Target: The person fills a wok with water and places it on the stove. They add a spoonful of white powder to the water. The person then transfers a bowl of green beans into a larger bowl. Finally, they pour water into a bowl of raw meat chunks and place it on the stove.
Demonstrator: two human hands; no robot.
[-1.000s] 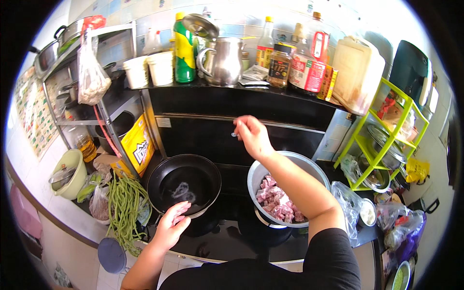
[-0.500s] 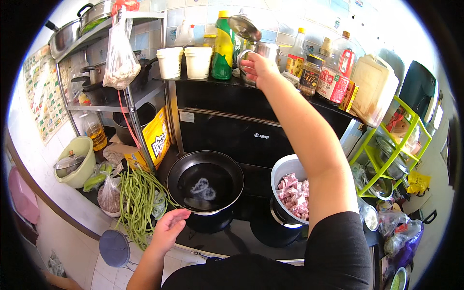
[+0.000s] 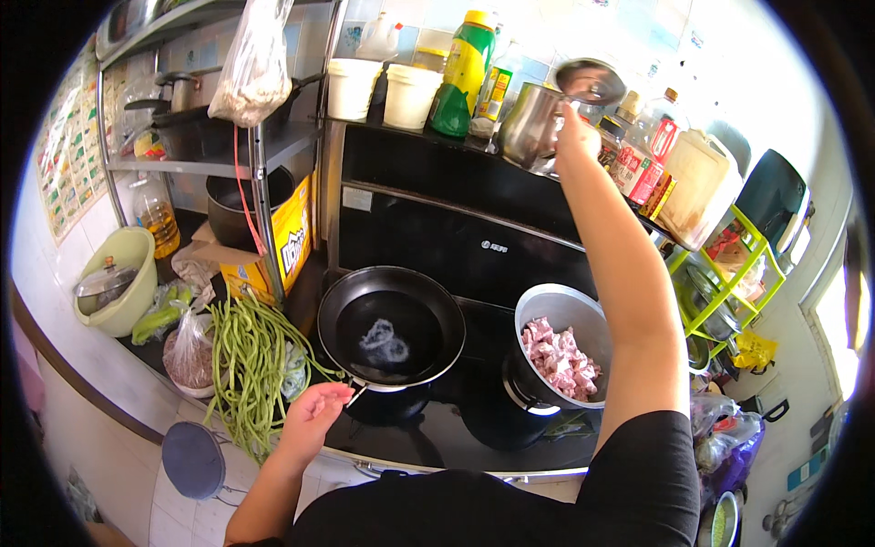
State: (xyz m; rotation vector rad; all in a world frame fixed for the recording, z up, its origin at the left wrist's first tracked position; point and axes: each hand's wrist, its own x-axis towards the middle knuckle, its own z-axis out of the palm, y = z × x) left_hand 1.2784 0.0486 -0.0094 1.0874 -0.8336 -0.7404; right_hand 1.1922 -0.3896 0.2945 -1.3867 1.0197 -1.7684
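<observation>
My right hand [image 3: 576, 139] grips a shiny metal pot [image 3: 531, 126] by its handle, up at the shelf above the stove. The pot is tilted and its round lid [image 3: 591, 82] stands raised, blurred by motion. Below, a black frying pan [image 3: 392, 328] sits on the left burner with a pale, cloudy smear on its bottom. My left hand [image 3: 314, 415] is closed at the pan's near edge, where a short metal handle stub runs into the curled fingers; the rest of the handle is hidden. On the right, a grey pot [image 3: 597, 333] holds chunks of raw meat [image 3: 561, 360].
Long green beans [image 3: 260, 365] lie left of the pan, next to a metal rack [image 3: 260, 182] with a hanging plastic bag [image 3: 251, 82]. White tubs [image 3: 412, 96], a green bottle [image 3: 463, 77] and several sauce bottles line the shelf. A green rack [image 3: 720, 310] stands right.
The metal pot has come off its place on the shelf and tilted, with my right hand on its handle. My left hand has closed at the pan's near edge. The view has shifted.
</observation>
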